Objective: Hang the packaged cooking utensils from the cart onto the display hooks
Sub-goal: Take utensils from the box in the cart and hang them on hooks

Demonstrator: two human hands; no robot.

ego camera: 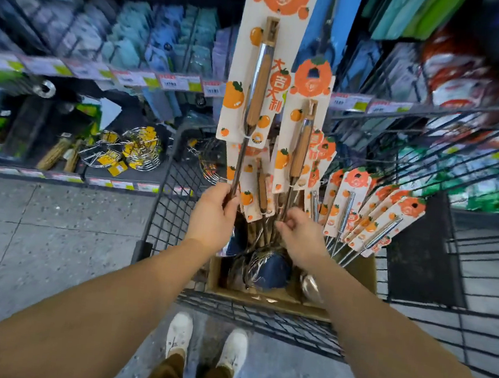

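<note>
Packaged utensil [261, 76] in my left hand [213, 215] stood nearly upright above the cart [168, 186], its long axis running from the metal shaft at my fingers [229, 194] up through the wooden handle to the orange-printed backing card at the top. My left fingers were curled round the bare shaft just below the card, so the card's hang hole lay at the far end, well above the grip and toward the shelving. The working end of this utensil dropped out of sight behind my hand.

My right hand [302, 234] sat just beside the left, lower in the cart. Its fingers were curled at the shafts of a second bunch of carded utensils [301, 142]; I could not tell for certain whether they gripped a shaft or only touched it. That bunch also stood upright, its cards shorter in the view than the raised one.

Further carded utensils [372, 211] leaned fanned out to the right from a cardboard box [261, 298] in the cart, with ladle bowls visible at the bottom.

No display hook was clearly distinguishable in the blurred shelving ahead. In my judgement, the left hand was the nearer one for hanging: the card end already pointed up and forward, so the hole led the move.
</note>
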